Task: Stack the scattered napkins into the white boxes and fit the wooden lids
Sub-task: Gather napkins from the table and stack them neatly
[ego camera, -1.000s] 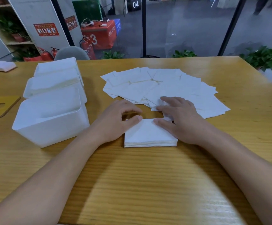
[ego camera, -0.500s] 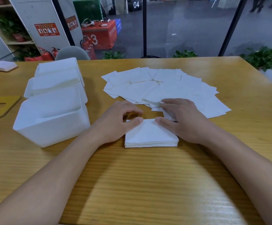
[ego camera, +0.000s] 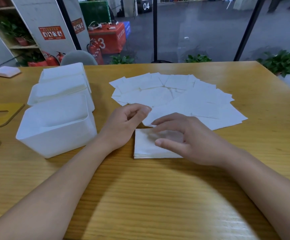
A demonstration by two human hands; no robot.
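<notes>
- A white power adapter [ego camera: 7, 71] lies at the wooden table's [ego camera: 158, 196] far left corner.
- Red fire extinguishers [ego camera: 94, 51], a grey chair back [ego camera: 78, 58] and potted plants [ego camera: 281, 63] stand beyond it.

A wooden table [ego camera: 158, 196] fills the lower frame; glass panes with black frames [ego camera: 155, 30] span the top, shelves [ego camera: 10, 46] upper left.

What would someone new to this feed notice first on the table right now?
Probably the wide fan of loose white napkins across the table's far middle, with both hands working below it: the right hand hovers over a squared napkin stack, the left hand beside it. Next, three white boxes lined up at left.
</notes>
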